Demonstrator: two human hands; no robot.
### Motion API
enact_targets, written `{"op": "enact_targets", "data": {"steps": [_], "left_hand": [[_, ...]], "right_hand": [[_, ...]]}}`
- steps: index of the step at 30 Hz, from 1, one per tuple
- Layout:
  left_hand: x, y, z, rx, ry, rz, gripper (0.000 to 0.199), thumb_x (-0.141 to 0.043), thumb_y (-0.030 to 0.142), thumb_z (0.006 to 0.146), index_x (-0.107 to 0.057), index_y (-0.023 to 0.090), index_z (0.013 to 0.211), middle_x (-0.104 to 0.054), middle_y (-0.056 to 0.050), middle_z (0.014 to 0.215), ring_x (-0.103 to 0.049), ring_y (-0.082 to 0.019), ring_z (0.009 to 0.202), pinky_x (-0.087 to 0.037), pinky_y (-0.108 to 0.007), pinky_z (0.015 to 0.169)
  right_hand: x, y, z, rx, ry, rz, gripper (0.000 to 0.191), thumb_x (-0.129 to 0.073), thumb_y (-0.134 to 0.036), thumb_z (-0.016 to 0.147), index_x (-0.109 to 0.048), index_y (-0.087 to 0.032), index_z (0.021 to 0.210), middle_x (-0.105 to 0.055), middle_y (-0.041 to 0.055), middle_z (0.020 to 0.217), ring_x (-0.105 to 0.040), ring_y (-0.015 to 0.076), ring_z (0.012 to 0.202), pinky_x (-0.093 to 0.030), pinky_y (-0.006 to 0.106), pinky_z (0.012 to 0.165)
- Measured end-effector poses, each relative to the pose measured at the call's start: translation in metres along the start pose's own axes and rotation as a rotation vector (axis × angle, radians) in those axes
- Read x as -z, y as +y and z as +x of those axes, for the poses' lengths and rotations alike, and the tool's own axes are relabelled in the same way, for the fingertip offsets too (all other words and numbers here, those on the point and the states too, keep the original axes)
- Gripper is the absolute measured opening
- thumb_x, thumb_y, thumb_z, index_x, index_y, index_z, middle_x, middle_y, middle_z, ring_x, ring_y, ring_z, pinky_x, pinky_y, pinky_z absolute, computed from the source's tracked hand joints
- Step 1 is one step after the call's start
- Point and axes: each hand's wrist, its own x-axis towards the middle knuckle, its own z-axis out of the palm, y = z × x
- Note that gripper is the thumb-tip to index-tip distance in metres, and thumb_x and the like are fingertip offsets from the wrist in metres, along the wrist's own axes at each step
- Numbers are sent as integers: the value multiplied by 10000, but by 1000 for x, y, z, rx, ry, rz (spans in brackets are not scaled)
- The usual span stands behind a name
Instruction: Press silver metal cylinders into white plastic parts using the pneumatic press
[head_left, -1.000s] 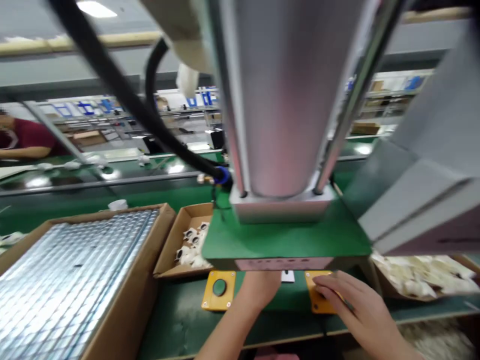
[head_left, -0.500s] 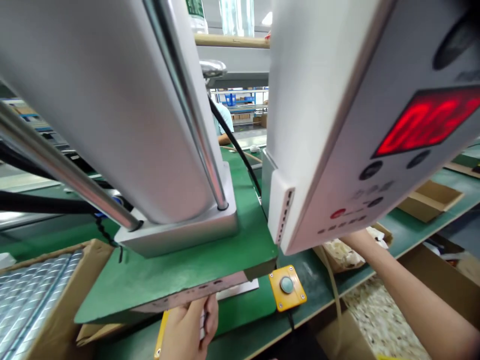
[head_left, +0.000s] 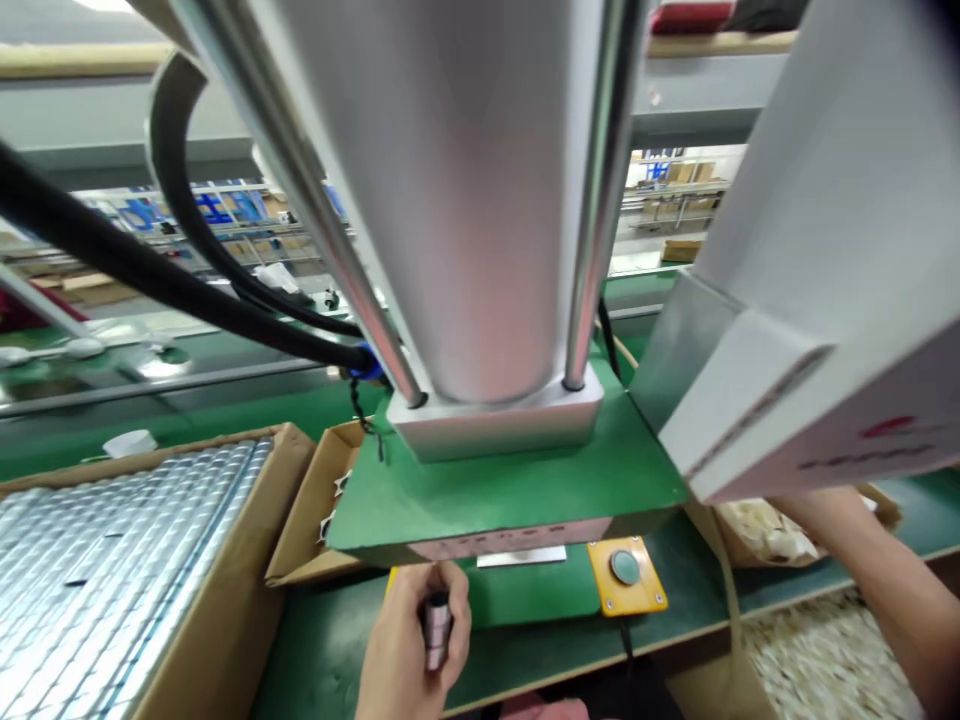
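My left hand [head_left: 409,640] is closed around a short silvery metal cylinder with a dark end [head_left: 436,632], in front of the press's green plate [head_left: 510,500]. A yellow edge shows just behind that hand. On the right, my right hand [head_left: 817,510] reaches to a cardboard box of pale cream pieces [head_left: 772,535]; its fingers are hidden by the white control box [head_left: 840,420]. Between my hands sits a yellow button box [head_left: 628,577] with a round green button. A flat pale strip [head_left: 521,557] lies under the front of the plate.
The press's large silver cylinder [head_left: 487,220] stands straight ahead between two rods. At left, a carton [head_left: 217,580] holds rows of silvery tubes, with a smaller cardboard box [head_left: 315,540] beside it. Black hoses [head_left: 225,300] cross the upper left. Shelves stand behind.
My view has swung left, so the press sits more central and the carton of tubes shows more. My left hand has turned, exposing the cylinder's end. My right hand stays at the cream pieces.
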Motion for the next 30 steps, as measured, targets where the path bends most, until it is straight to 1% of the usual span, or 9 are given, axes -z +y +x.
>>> {"op": "enact_targets", "data": {"steps": [4, 5, 8, 11, 13, 16, 22, 27, 30], "left_hand": [[1, -3, 4, 1, -1, -144, 331, -495, 411, 833, -466, 182, 594, -466, 40, 434, -337, -50, 275, -181, -168, 296], [0, -5, 4, 9, -26, -147, 335, -477, 413, 844, -467, 183, 601, -443, 50, 407, -313, -46, 257, -161, -168, 292], [-4, -9, 2, 26, -106, -123, 313, -418, 380, 879, -459, 188, 636, -419, 69, 393, -238, -29, 229, -114, -173, 294], [-3, -10, -2, -19, -68, -55, 99, -450, 272, 862, -487, 203, 802, -531, 64, 544, -265, -23, 245, -125, -182, 303], [1, -9, -4, -40, -23, 0, 85, -466, 247, 852, -490, 208, 924, -540, 68, 571, -277, -27, 257, -127, -184, 310], [11, -8, -5, -54, 19, 14, 141, -477, 263, 847, -474, 211, 979, -534, 70, 580, -277, -32, 266, -113, -190, 308], [17, -9, -6, -15, 28, 12, 155, -469, 287, 850, -473, 208, 983, -525, 70, 572, -270, -38, 274, -102, -197, 307], [9, -5, -10, -57, 92, 74, 151, -444, 276, 860, -502, 198, 976, -497, 72, 550, -258, -26, 301, -96, -182, 330], [9, -5, -10, -81, 121, 126, 138, -455, 278, 854, -514, 197, 950, -462, 82, 514, -255, -23, 310, -106, -170, 338]], "right_hand": [[-5, -51, -36, 48, -39, -22, 257, -497, -392, 832, -663, -196, 848, -689, 120, 880, -643, 256, 826, -488, 346, 637], [-13, -70, -45, 73, -54, -3, 236, -517, -408, 825, -648, -216, 869, -689, 87, 842, -645, 228, 771, -495, 314, 592], [-47, -127, -59, 285, -165, 126, 189, -477, -328, 870, -622, -240, 951, -683, 39, 884, -639, 184, 814, -522, 281, 664], [-79, -160, -54, 446, -184, 111, 201, -451, -233, 873, -639, -233, 944, -685, 52, 875, -642, 201, 831, -525, 307, 711], [-91, -168, -48, 535, -172, 59, 256, -430, -166, 863, -654, -229, 971, -686, 71, 842, -646, 223, 819, -524, 343, 729], [-90, -166, -40, 657, -201, 13, 334, -407, -128, 864, -644, -259, 1058, -690, 71, 866, -648, 225, 824, -522, 368, 767], [-83, -160, -42, 668, -261, 42, 326, -468, -187, 863, -612, -305, 1131, -685, 36, 973, -637, 222, 919, -526, 360, 829], [-102, -151, -60, 624, -100, -158, 464, -405, -27, 827, -573, -246, 1200, -641, 65, 1105, -578, 248, 1064, -455, 425, 951], [-109, -146, -66, 727, -74, -330, 424, -403, -54, 841, -569, -194, 1205, -623, 113, 1114, -532, 293, 1116, -388, 512, 992]]}}
